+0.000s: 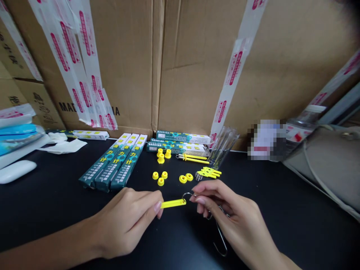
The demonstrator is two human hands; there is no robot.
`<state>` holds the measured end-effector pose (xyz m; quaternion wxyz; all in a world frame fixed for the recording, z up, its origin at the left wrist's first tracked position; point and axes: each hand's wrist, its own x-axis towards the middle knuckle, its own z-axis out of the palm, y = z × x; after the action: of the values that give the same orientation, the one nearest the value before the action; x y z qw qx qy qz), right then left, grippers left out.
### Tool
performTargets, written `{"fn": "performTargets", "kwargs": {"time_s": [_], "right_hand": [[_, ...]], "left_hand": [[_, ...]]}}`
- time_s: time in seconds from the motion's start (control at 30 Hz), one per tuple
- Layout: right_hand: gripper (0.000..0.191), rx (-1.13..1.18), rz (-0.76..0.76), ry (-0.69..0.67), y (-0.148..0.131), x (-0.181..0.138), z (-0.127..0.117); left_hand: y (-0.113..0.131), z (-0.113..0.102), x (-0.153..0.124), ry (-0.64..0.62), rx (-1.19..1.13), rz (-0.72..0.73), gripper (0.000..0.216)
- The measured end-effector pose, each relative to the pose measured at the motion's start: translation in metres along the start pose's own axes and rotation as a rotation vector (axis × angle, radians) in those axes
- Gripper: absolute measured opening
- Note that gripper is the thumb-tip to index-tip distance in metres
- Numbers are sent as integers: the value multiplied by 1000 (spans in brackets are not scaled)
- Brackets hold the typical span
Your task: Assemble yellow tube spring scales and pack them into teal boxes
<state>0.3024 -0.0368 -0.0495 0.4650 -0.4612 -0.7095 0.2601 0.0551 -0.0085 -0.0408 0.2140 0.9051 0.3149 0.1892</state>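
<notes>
Between thumb and fingers, my left hand (pixel 131 221) pinches a flat yellow plastic strip (pixel 173 203), its holed end pointing right. My right hand (pixel 236 215) is closed on a thin metal hook (pixel 188 194), whose curved end meets the hole of the strip; I cannot tell whether it passes through. More bent wire hooks are tucked in the right palm, and one long hook (pixel 224 240) hangs out below it. Just beyond my hands lie yellow rings (pixel 182 179), small yellow caps (pixel 160 182), taller yellow caps (pixel 161 158) and yellow strips with springs (pixel 209 172).
Three teal-and-white boxes (pixel 114 161) lie side by side at left; more boxes (pixel 180 140) lie behind. Yellow rods (pixel 195 158) and clear tubes (pixel 223 148) are at back right. A bottle (pixel 300 127) and grey bag (pixel 323 165) stand right. Cardboard (pixel 126 63) walls the back.
</notes>
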Motion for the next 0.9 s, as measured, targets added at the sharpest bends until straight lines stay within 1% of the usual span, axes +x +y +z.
{"fn": "performTargets", "kwargs": {"time_s": [0.1, 0.17, 0.37, 0.47, 0.6, 0.77, 0.83, 0.9], "right_hand": [[8, -5, 0, -14, 2, 0, 0], [9, -29, -30, -15, 3, 0, 0], [16, -202, -246, 5, -3, 3, -5], [21, -236, -331, 13, -5, 5, -7], [22, -252, -364, 16, -3, 7, -8], [22, -322, -415, 30, 2, 5, -9], [25, -361, -437, 4, 3, 3, -11], [29, -408, -450, -48, 3, 1, -14]], "left_hand": [[0, 0, 0, -9, -2, -1, 30], [0, 0, 0, -15, -2, -3, 31], [1, -3, 1, -35, -67, -4, 34], [1, -4, 1, -25, -115, -12, 34], [1, -4, 1, 0, -132, 1, 33], [2, -2, 1, 25, -97, 3, 32], [2, -1, 2, 33, -70, -25, 31], [2, 0, 3, 36, -41, -78, 25]]}}
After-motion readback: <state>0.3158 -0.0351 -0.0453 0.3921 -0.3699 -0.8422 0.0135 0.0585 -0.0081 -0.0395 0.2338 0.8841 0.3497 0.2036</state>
